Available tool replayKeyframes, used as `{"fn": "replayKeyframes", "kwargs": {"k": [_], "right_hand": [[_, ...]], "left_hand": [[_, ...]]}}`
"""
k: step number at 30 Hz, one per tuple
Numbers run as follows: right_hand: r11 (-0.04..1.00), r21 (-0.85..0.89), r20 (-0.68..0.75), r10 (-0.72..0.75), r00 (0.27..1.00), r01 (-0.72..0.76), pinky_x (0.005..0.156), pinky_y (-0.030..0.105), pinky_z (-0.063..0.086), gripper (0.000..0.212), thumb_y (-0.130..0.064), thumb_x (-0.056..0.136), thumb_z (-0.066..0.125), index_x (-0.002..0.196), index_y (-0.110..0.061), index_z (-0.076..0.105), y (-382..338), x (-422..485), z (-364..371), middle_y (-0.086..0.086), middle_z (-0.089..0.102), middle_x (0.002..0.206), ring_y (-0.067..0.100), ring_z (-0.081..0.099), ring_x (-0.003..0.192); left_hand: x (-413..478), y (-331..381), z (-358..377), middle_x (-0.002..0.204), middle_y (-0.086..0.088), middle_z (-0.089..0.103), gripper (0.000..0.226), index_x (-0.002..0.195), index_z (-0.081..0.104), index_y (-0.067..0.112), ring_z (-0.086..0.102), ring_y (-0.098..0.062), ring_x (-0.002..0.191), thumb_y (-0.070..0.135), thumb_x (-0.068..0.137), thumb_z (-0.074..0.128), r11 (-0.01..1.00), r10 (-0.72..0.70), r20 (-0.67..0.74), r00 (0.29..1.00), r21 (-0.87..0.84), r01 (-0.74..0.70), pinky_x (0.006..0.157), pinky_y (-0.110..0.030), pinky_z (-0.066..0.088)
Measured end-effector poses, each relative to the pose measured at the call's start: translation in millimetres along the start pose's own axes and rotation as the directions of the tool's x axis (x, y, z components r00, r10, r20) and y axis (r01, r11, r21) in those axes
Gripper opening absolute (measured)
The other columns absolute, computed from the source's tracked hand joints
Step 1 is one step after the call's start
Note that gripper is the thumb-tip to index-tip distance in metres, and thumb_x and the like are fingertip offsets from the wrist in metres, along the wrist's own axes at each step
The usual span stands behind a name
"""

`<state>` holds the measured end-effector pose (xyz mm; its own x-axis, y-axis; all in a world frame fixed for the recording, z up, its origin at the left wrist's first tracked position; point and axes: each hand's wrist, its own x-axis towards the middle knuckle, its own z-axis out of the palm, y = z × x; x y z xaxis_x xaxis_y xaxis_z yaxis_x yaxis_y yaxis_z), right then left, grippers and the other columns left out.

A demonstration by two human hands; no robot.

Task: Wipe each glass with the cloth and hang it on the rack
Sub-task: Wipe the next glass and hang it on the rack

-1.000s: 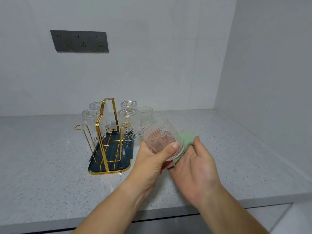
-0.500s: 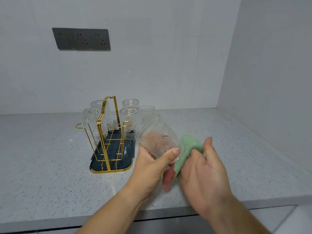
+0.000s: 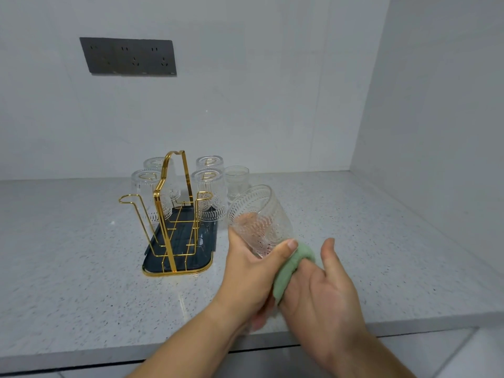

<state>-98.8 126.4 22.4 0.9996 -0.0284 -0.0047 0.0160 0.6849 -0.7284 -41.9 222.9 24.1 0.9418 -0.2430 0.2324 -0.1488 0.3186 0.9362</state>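
My left hand (image 3: pixel 249 271) grips a clear patterned glass (image 3: pixel 260 216), tilted with its mouth facing away and to the left, above the counter. My right hand (image 3: pixel 324 285) holds a green cloth (image 3: pixel 293 267) against the glass's base end. To the left stands a gold wire rack (image 3: pixel 171 211) on a dark tray (image 3: pixel 152 261). Several glasses (image 3: pixel 210 197) hang upside down on its far pegs. The near left peg (image 3: pixel 128 199) is bare. One more glass (image 3: pixel 236 181) stands on the counter behind the rack's right side.
The speckled grey counter (image 3: pixel 68 255) runs to a front edge near the bottom. White walls close in behind and on the right. A dark socket panel (image 3: pixel 128 56) is mounted on the back wall.
The cloth in my right hand has slid lower along the glass's base end. The glass has tipped a little more upright in my left hand.
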Motion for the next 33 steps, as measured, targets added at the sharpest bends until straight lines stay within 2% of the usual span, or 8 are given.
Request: {"fn": "replayKeyframes", "kwargs": {"k": [6, 11, 15, 20, 24, 28, 30, 33], "right_hand": [[0.996, -0.066, -0.061, -0.065, 0.996, 0.061, 0.101, 0.05, 0.044, 0.091, -0.071, 0.097, 0.018, 0.139, -0.001, 0.055, -30.7, 9.1, -1.2, 0.026, 0.066, 0.131, 0.04, 0.06, 0.125], [0.996, 0.071, -0.088, -0.046, 0.995, 0.053, 0.113, 0.052, 0.043, 0.085, -0.067, 0.101, 0.018, 0.14, -0.001, 0.055, -34.2, 21.7, -2.7, 0.026, 0.066, 0.133, 0.039, 0.064, 0.124], [0.999, 0.046, -0.103, 0.003, 0.995, 0.002, 0.111, 0.053, 0.042, 0.079, -0.064, 0.102, 0.021, 0.141, -0.004, 0.054, -32.2, 15.8, -11.8, 0.024, 0.066, 0.134, 0.038, 0.064, 0.125], [0.944, -0.331, -0.265, -0.083, 0.961, -0.01, 0.098, 0.048, 0.052, 0.055, -0.047, 0.107, 0.035, 0.121, -0.009, 0.073, -42.5, 13.3, -28.4, 0.019, 0.076, 0.115, 0.033, 0.074, 0.106], [0.65, -0.76, -0.29, -0.339, 0.895, 0.0, 0.074, 0.032, 0.054, 0.043, -0.041, 0.108, 0.04, 0.104, -0.022, 0.079, -71.5, 14.6, -39.1, 0.004, 0.081, 0.087, 0.016, 0.077, 0.079], [0.004, -0.999, -0.048, -0.443, 0.895, -0.051, 0.064, 0.02, 0.039, 0.034, -0.036, 0.109, 0.037, 0.092, -0.029, 0.066, -95.7, 18.9, -67.8, -0.011, 0.066, 0.076, 0.002, 0.059, 0.07], [-0.252, -0.959, -0.028, -0.365, 0.931, -0.128, 0.073, 0.023, 0.045, 0.034, -0.034, 0.109, 0.035, 0.091, -0.026, 0.062, -101.2, 23.0, -86.1, -0.009, 0.066, 0.085, 0.002, 0.058, 0.077], [-0.426, -0.866, -0.182, -0.218, 0.959, -0.261, 0.11, 0.048, 0.041, 0.042, -0.04, 0.109, 0.031, 0.081, -0.028, 0.06, -97.8, 22.6, -103.7, -0.011, 0.064, 0.083, 0.004, 0.056, 0.076]], "left_hand": [[1.2, -2.7, -0.4, 0.088, -0.024, 0.066, 0.061, 0.129, 0.04, -0.001, 0.063, -0.033, 0.059, 0.008, 0.087, 0.083, 0.999, 0.024, 0.076, 0.997, 0.021, -0.026, 0.056, -0.034, 0.056], [-5.1, -12.3, 13.0, 0.123, -0.006, 0.075, 0.076, 0.137, 0.043, 0.016, 0.073, -0.018, 0.116, 0.008, 0.074, 0.085, 0.999, 0.021, 0.087, 0.996, 0.024, -0.023, 0.098, -0.035, 0.06], [1.4, -15.7, 7.8, 0.121, -0.016, 0.072, 0.072, 0.133, 0.042, 0.019, 0.075, -0.029, 0.109, 0.003, 0.078, 0.087, 0.998, 0.002, 0.036, 0.999, 0.058, -0.005, 0.08, -0.034, 0.062], [8.7, -10.8, -6.8, 0.124, 0.002, 0.071, 0.07, 0.135, 0.046, 0.02, 0.071, -0.001, 0.11, -0.001, 0.082, 0.085, 0.989, 0.015, 0.03, 0.999, 0.146, -0.019, 0.087, -0.015, 0.055], [6.6, -12.1, -14.9, 0.125, 0.01, 0.068, 0.07, 0.132, 0.049, 0.028, 0.066, 0.006, 0.111, 0.009, 0.079, 0.09, 0.966, -0.003, 0.041, 0.999, 0.258, -0.008, 0.092, -0.012, 0.052], [11.1, -9.4, -18.6, 0.122, 0.009, 0.07, 0.066, 0.127, 0.052, 0.03, 0.068, 0.005, 0.105, 0.013, 0.077, 0.092, 0.955, -0.038, 0.07, 0.997, 0.297, 0.016, 0.084, -0.009, 0.052], [14.0, -6.6, -20.5, 0.123, 0.01, 0.07, 0.068, 0.129, 0.052, 0.03, 0.068, 0.006, 0.105, 0.014, 0.077, 0.092, 0.953, -0.065, 0.093, 0.994, 0.302, 0.034, 0.083, -0.009, 0.052], [17.7, -5.7, -25.5, 0.124, 0.012, 0.07, 0.068, 0.13, 0.052, 0.032, 0.067, 0.008, 0.106, 0.014, 0.077, 0.092, 0.949, -0.108, 0.121, 0.987, 0.308, 0.066, 0.083, -0.008, 0.052]]}}
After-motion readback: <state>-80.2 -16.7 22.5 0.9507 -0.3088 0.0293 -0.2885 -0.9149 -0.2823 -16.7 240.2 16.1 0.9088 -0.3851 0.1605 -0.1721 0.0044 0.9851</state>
